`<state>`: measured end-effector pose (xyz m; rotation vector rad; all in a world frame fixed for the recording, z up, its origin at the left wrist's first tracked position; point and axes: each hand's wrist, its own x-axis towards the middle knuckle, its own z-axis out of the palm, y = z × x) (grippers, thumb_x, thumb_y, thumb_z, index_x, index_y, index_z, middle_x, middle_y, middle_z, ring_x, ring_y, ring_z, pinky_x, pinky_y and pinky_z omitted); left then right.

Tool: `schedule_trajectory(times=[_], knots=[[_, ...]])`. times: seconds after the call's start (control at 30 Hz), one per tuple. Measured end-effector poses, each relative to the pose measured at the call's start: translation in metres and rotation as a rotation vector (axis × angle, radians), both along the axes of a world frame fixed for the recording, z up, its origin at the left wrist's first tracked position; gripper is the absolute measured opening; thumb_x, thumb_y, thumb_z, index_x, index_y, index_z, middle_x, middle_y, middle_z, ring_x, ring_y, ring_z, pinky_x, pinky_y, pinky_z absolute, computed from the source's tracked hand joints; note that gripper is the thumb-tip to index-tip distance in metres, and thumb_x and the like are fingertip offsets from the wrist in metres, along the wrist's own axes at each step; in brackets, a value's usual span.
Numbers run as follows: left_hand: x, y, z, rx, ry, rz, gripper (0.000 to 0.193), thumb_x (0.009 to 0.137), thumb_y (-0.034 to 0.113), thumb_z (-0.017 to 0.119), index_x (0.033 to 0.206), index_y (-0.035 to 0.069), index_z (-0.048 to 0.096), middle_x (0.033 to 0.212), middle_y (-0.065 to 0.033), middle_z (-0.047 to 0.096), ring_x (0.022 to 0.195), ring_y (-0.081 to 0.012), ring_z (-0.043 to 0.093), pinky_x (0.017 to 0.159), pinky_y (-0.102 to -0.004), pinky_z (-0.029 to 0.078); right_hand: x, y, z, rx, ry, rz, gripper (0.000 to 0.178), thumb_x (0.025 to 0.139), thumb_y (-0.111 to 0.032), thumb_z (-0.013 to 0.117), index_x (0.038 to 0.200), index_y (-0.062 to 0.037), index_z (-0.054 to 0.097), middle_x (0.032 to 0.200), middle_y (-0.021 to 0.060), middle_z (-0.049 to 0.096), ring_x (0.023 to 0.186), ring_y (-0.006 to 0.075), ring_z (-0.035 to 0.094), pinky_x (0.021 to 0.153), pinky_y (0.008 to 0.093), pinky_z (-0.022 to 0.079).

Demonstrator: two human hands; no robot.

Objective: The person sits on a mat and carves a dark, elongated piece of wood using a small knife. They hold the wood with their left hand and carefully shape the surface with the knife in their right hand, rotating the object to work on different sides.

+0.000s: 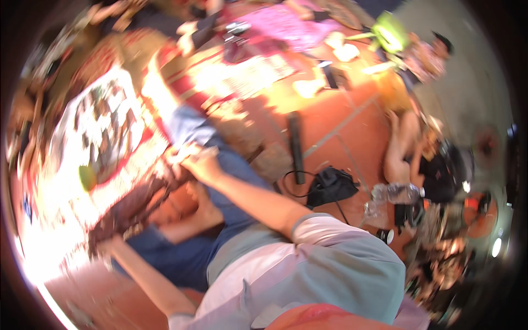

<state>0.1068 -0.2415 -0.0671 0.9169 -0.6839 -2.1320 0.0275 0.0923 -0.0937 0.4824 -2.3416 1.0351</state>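
Note:
A long, dark brown piece with an uneven surface (129,212) lies across in front of my bent legs; blur hides its exact kind. My left hand (107,247) is at its lower left end, fingers curled against it. Close to its other end, above my blue-trousered leg, is my right hand (202,164), its fingers drawn together. Whatever is between those fingers is washed out by glare. My bare foot and shin (201,206) show just beside the brown piece.
Beyond it lies a white sheet with dark patterned shapes (102,126), a green round thing (87,177) near its edge. To the right are a dark bar (296,146), a black bag (333,186) and clear plastic bottles (399,192). Other people sit around; a pink cloth (286,25) is farther off.

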Motion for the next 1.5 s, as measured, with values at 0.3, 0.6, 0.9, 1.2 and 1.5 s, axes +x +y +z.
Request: schedule_trajectory(times=[0.3, 0.6, 0.9, 1.2, 1.5], knots=[[-0.011, 0.116, 0.040, -0.158, -0.171, -0.300, 0.060, 0.088, 0.046, 0.031, 0.137, 0.012, 0.027, 0.142, -0.0124, 0.028, 0.128, -0.0354, 0.028, 0.102, -0.0607, 0.022, -0.001, 0.021, -0.039, -1.185, -0.567, 0.338, 0.014, 0.081, -0.010, 0.061, 0.093, -0.0036, 0.058, 0.088, 0.0035, 0.061, 0.076, 0.0104, 0.057, 0.069, 0.0259, 0.047], [-0.012, 0.213, 0.047, -0.238, -0.233, -0.636, 0.058, 0.088, 0.045, 0.031, 0.135, 0.011, 0.030, 0.140, -0.0123, 0.030, 0.127, -0.0348, 0.030, 0.102, -0.0593, 0.024, 0.045, 0.065, -0.021, -1.195, -0.920, 0.479, 0.026, 0.083, -0.020, 0.063, 0.104, -0.0045, 0.063, 0.097, 0.0028, 0.063, 0.087, 0.0118, 0.058, 0.075, 0.0265, 0.048], [0.007, 0.234, 0.039, -0.274, -0.255, -0.737, 0.056, 0.088, 0.044, 0.031, 0.133, 0.011, 0.032, 0.138, -0.0121, 0.032, 0.125, -0.0341, 0.032, 0.101, -0.0579, 0.025, 0.051, 0.063, -0.018, -1.018, -0.819, 0.504, 0.033, 0.087, -0.034, 0.057, 0.108, -0.0081, 0.063, 0.100, 0.0064, 0.063, 0.090, 0.0138, 0.059, 0.080, 0.0272, 0.049], [0.024, 0.232, 0.030, -0.288, -0.295, -0.745, 0.055, 0.088, 0.044, 0.030, 0.131, 0.010, 0.035, 0.137, -0.0120, 0.034, 0.124, -0.0335, 0.033, 0.101, -0.0565, 0.026, 0.051, 0.062, -0.023, -1.034, -0.771, 0.518, 0.027, 0.088, -0.030, 0.057, 0.103, -0.0084, 0.064, 0.090, 0.0026, 0.063, 0.080, 0.0097, 0.058, 0.071, 0.0244, 0.049], [0.019, 0.236, 0.028, -0.275, -0.312, -0.753, 0.053, 0.089, 0.043, 0.030, 0.129, 0.010, 0.037, 0.135, -0.0119, 0.036, 0.122, -0.0329, 0.035, 0.101, -0.0551, 0.028, 0.048, 0.068, -0.018, -0.923, -0.758, 0.474, 0.027, 0.073, -0.002, 0.064, 0.099, -0.0065, 0.064, 0.086, 0.0016, 0.064, 0.079, 0.0097, 0.057, 0.070, 0.0256, 0.047]])
